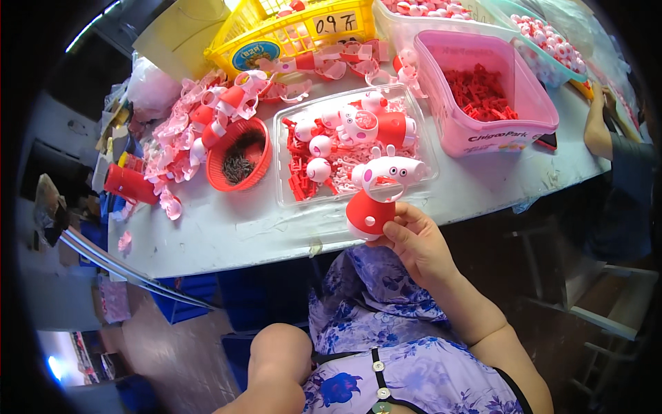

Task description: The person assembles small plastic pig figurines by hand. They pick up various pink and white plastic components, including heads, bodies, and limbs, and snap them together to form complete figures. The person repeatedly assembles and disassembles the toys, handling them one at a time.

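Note:
My right hand [417,241] grips a pig-shaped plastic toy shell [370,214] by its red lower body, thumb in front. Its pale head has a round opening, and the shell is held upright over the front edge of the table. Behind it is a clear plastic tray [281,186] with small red and pink parts, white-and-red balls [318,170] and another pig shell [393,129] lying on its side. My left arm [279,352] is bent at the lower left; its hand is not in view.
Left of the tray stands a red bowl [215,172] of dark screws, beside piled pink shells [176,138]. A pink tub [476,134] of red parts sits right, a yellow basket [296,27] behind. Another person's arm [598,127] reaches in at the far right.

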{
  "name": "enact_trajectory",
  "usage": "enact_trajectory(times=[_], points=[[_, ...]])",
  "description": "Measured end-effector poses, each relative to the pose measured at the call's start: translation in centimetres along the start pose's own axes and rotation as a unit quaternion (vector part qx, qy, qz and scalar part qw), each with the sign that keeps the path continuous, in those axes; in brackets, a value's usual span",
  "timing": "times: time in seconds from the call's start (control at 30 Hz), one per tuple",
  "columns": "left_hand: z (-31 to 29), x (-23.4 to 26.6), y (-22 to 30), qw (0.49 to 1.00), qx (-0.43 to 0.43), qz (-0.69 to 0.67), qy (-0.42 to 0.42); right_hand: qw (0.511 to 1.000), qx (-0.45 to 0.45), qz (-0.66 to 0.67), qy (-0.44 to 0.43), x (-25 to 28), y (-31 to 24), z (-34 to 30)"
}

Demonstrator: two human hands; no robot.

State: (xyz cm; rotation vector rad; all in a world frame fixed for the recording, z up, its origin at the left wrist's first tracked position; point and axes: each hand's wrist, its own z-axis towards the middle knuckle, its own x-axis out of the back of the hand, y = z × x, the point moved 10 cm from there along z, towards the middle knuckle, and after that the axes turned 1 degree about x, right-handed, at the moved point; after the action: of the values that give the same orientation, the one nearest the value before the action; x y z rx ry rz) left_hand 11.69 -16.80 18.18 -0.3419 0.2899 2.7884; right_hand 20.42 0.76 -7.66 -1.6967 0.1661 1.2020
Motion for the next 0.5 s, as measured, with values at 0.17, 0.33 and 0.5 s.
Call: enact_trajectory(times=[0.17, 0.33, 0.5], points=[[0.0, 0.0, 3.2, 0.968, -0.231, 0.085, 0.048, 1.0, -0.005, -0.013, 0.0, -0.4, 0.1, 0.1], [-0.3, -0.1, 1.2, 0.978, -0.175, -0.101, 0.046, 1.0, -0.001, -0.012, 0.008, -0.1, 0.1, 0.0], [-0.4, -0.6, 1.1, 0.992, -0.079, 0.065, -0.071, 0.999, 0.006, -0.036, 0.008, -0.1, 0.1, 0.3]])
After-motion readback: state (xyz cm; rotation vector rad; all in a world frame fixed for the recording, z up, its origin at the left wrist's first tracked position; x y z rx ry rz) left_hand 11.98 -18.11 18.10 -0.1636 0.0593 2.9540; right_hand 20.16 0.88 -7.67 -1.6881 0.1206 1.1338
